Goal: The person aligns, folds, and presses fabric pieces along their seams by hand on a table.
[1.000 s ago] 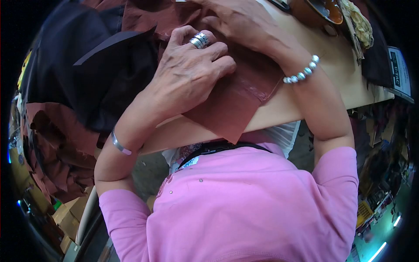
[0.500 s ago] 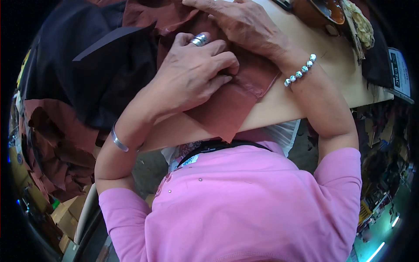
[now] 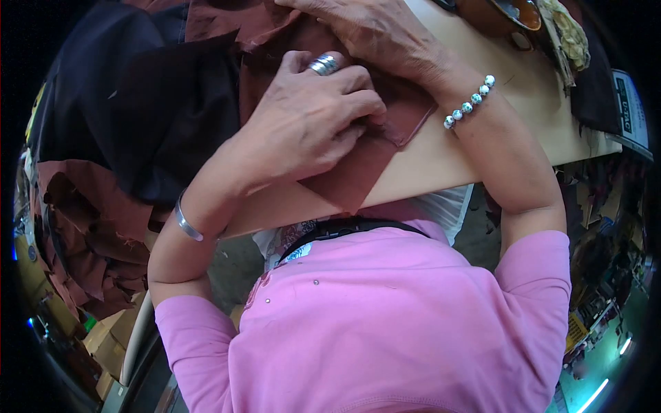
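Reddish-brown cloth (image 3: 354, 175) lies on the pale tabletop, one corner reaching the edge nearest my body. My left hand (image 3: 313, 117), with silver rings, is closed over it, fingers curled and thumb tucked under; the fingertips are partly hidden. Beyond it, my right hand (image 3: 379, 34), with a bead bracelet (image 3: 467, 107) at the wrist, rests on the cloth's far part. Its fingers stretch leftward and lie fairly flat, cut off partly by the top of the view. Black cloth (image 3: 165, 103) is heaped left of my left hand.
Brown scraps (image 3: 96, 227) hang at the left, above a cardboard box (image 3: 110, 347). A glazed brown pot (image 3: 485, 17) stands at the upper right of the tabletop (image 3: 530, 117), beside a crumpled yellowish bundle (image 3: 568, 41). The table's near edge runs in front of my body.
The brown cloth has shifted away from my body, its near corner now higher. My left hand has moved slightly right. The thin dark flap over the black cloth no longer stands out.
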Available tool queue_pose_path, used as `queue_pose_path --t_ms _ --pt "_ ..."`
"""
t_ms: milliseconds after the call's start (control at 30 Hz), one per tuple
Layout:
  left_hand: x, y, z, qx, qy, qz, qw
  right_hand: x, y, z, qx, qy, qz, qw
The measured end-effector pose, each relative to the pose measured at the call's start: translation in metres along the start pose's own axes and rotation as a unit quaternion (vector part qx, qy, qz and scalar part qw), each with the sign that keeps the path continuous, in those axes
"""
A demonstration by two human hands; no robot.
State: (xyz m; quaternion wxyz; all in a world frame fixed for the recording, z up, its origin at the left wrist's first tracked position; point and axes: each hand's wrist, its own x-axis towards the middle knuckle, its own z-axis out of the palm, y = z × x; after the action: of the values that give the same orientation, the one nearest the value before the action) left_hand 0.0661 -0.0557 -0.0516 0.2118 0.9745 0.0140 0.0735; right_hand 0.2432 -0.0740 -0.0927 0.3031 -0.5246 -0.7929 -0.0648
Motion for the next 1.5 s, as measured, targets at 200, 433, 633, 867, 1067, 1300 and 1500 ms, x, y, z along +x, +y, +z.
queue_pose_path --t_ms 200,433,633,867,1067,1300,1500 --pt "0.004 0.000 0.001 -0.052 -0.048 -0.035 0.997 0.000 0.001 0.001 -0.022 -0.003 -0.004 1.000" --pt "0.004 -0.001 -0.002 -0.044 -0.105 -0.015 0.993 -0.001 0.002 0.003 0.006 0.003 -0.010 1.000" --pt "-0.009 0.010 0.011 0.067 0.042 0.004 0.997 0.000 0.003 0.005 0.000 0.025 -0.015 1.000" --pt "-0.040 -0.008 0.023 0.085 0.138 -0.118 0.980 0.007 0.007 0.000 0.020 0.093 -0.009 0.995" --pt "-0.037 -0.034 0.015 0.088 0.124 -0.137 0.979 0.003 0.003 -0.007 0.053 0.036 0.098 0.993" --pt "-0.029 -0.026 0.005 0.137 0.128 -0.043 0.981 -0.008 -0.024 -0.055 0.040 -0.165 0.195 0.966" --pt "-0.008 -0.022 0.022 0.127 0.131 0.045 0.982 -0.010 -0.029 -0.059 0.048 -0.140 0.281 0.948"
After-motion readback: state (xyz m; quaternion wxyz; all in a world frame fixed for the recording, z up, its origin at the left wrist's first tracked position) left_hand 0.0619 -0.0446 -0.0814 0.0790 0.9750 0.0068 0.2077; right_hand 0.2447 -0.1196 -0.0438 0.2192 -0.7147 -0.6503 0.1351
